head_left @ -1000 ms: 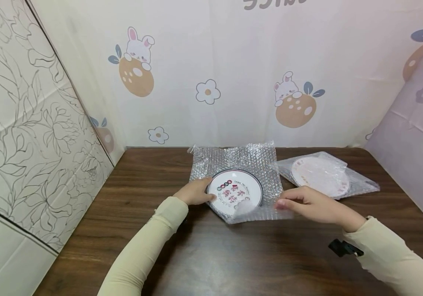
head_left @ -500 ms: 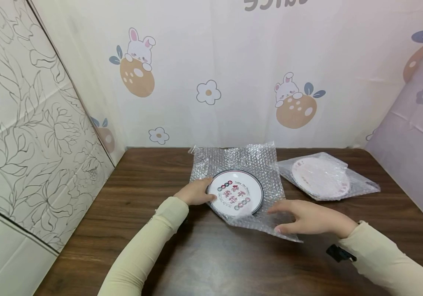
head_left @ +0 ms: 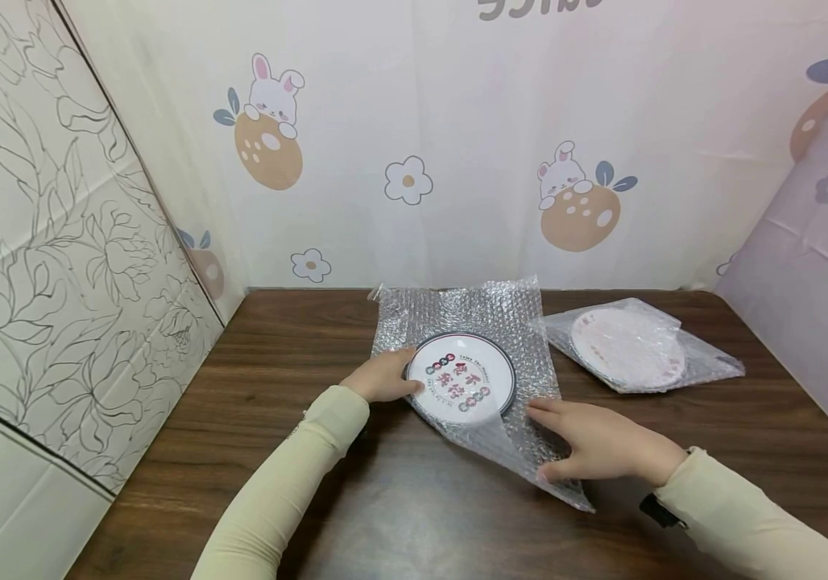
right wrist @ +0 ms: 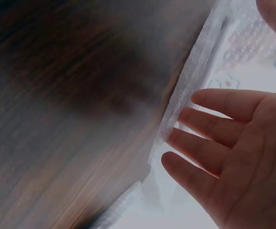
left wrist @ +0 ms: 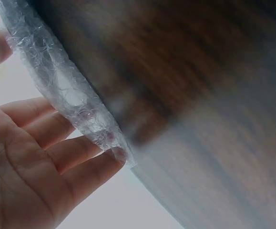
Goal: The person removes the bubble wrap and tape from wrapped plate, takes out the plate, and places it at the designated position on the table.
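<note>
lying between hands [head_left: 381, 376] [head_left: 595, 441], nearer left: plate [head_left: 466, 370] on bubble wrap [head_left: 457, 308]

– What do we count on this one desk [head_left: 414, 524]?
– One left plate [head_left: 461, 377] and one right plate [head_left: 627, 345], so two. We find two pieces of bubble wrap [head_left: 457, 308] as well.
– And around them?
– We see one left hand [head_left: 381, 377], one right hand [head_left: 598, 441], two sleeves [head_left: 279, 483] and, on the one far curtain [head_left: 457, 97], two printed rabbits [head_left: 272, 101].
</note>
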`<move>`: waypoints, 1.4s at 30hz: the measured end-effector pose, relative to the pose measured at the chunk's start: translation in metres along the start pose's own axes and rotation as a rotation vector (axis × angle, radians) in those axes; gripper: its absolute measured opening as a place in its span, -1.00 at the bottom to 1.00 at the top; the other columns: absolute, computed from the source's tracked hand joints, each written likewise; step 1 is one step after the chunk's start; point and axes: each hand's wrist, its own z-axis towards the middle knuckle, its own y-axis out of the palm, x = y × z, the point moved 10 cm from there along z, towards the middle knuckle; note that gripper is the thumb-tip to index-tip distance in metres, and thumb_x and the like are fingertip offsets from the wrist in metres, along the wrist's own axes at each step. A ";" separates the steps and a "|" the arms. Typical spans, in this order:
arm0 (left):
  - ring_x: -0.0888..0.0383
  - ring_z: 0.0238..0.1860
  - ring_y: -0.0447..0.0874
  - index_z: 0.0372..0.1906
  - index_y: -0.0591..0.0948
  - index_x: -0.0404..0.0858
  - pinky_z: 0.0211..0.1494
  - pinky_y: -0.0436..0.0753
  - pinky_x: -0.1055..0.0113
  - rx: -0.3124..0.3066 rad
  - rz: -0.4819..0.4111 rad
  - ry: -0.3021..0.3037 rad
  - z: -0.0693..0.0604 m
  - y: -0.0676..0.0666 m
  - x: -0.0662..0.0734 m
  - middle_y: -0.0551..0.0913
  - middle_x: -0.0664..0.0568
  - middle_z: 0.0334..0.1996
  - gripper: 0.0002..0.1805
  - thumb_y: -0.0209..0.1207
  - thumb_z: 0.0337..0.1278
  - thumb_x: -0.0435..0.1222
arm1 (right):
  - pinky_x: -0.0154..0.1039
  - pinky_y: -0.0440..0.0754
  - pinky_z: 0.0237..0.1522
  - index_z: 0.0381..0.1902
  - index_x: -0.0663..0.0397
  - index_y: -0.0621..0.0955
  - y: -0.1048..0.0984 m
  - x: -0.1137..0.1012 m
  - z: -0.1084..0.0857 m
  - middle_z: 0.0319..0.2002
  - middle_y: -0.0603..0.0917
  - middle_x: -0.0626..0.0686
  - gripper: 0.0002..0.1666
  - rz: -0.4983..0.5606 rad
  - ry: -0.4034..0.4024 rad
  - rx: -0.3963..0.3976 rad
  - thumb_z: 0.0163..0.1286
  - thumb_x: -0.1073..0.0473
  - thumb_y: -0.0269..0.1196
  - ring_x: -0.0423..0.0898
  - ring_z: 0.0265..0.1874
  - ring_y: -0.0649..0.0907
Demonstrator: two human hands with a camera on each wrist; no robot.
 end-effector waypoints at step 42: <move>-0.05 0.49 0.24 0.50 0.19 -0.29 0.50 0.29 0.10 -0.001 0.009 -0.001 -0.001 0.001 0.000 0.26 -0.12 0.48 -0.20 0.20 0.29 -0.04 | 0.17 0.47 0.25 0.37 0.24 0.41 0.009 0.010 0.003 0.38 0.41 0.26 0.13 0.039 0.020 -0.017 0.15 -0.53 0.19 0.25 0.32 0.46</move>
